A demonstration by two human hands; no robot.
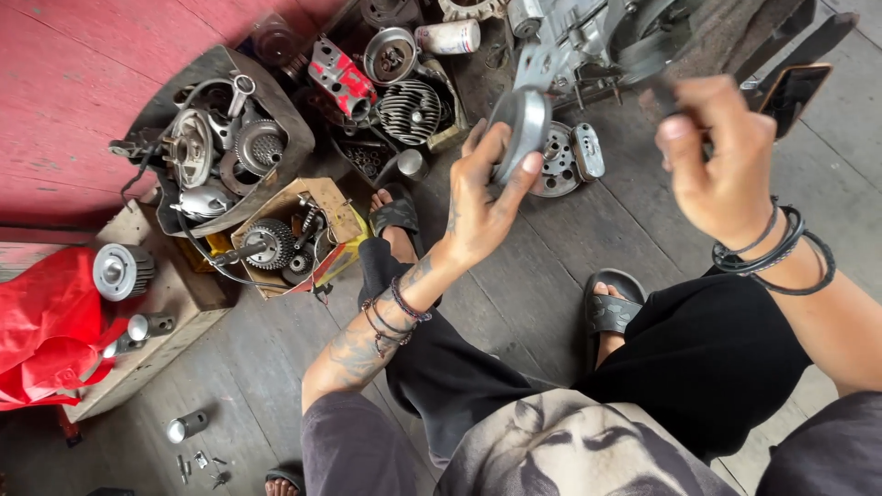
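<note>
Holding up a round grey metal disc (522, 129) edge-on in the left hand (482, 197), rim pinched between thumb and curled fingers, raised clear of the plank floor (570, 257) just above picture centre. Closing the right hand (721, 161), out at 2 o'clock, into a fist around a dark slim object (666, 92), too blurred to tell its kind, tip pointed toward the disc but well apart from it.

Sitting low, with sandalled feet (611, 312) planted below the hands. Lying on the floor directly under the disc: a perforated round plate (556, 161) touching a small oval cover (588, 152). Standing at 12 o'clock: a stripped engine casing (588, 41). Crowding 10 o'clock: a finned cylinder (409, 112) and open cardboard boxes (299, 119) packed with gears and housings. Bunched at 9 o'clock: a red cloth (46, 321). Resting at 1 o'clock: a dark phone (792, 92).

Judged as mid-handling: disc lifted and presented, second hand armed and brought near, no contact made between the two. Calling, for any work on the disc, for a steady pinch on the rim, the face turned square to the right hand, and the gap closed slowly enough to keep the tip off the left fingers.
</note>
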